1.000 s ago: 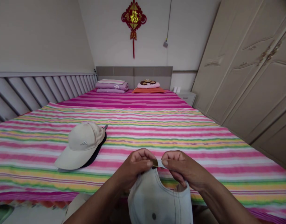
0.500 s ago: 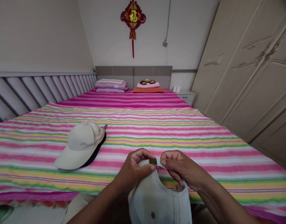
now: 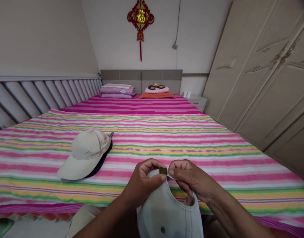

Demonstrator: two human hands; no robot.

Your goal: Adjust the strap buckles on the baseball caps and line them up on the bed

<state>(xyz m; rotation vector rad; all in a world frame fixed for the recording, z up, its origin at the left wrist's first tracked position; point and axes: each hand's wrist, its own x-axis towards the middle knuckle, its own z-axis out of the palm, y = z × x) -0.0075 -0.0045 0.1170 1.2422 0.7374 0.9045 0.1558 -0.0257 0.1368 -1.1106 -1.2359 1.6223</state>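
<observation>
A pale light-blue cap (image 3: 167,211) is held up at the bottom centre, its rear opening facing up. My left hand (image 3: 145,180) pinches the cap's edge beside a brass-coloured buckle (image 3: 163,171) on the back strap. Close to the buckle, my right hand (image 3: 189,177) grips the strap between thumb and index finger, its lower fingers at the far side of the opening. On the bed to the left rests a cream cap (image 3: 86,148) with a small logo, and a dark cap (image 3: 102,162) shows partly from beneath it.
The bed has a striped cover (image 3: 147,132). Folded purple bedding (image 3: 118,91) and a pink pillow (image 3: 157,89) lie by the headboard (image 3: 162,77). A railing (image 3: 43,96) runs along the left, with a nightstand (image 3: 198,102) and wardrobe (image 3: 261,76) at the right.
My right hand has moved slightly left, closer to the buckle, and less of the strap shows between my hands.
</observation>
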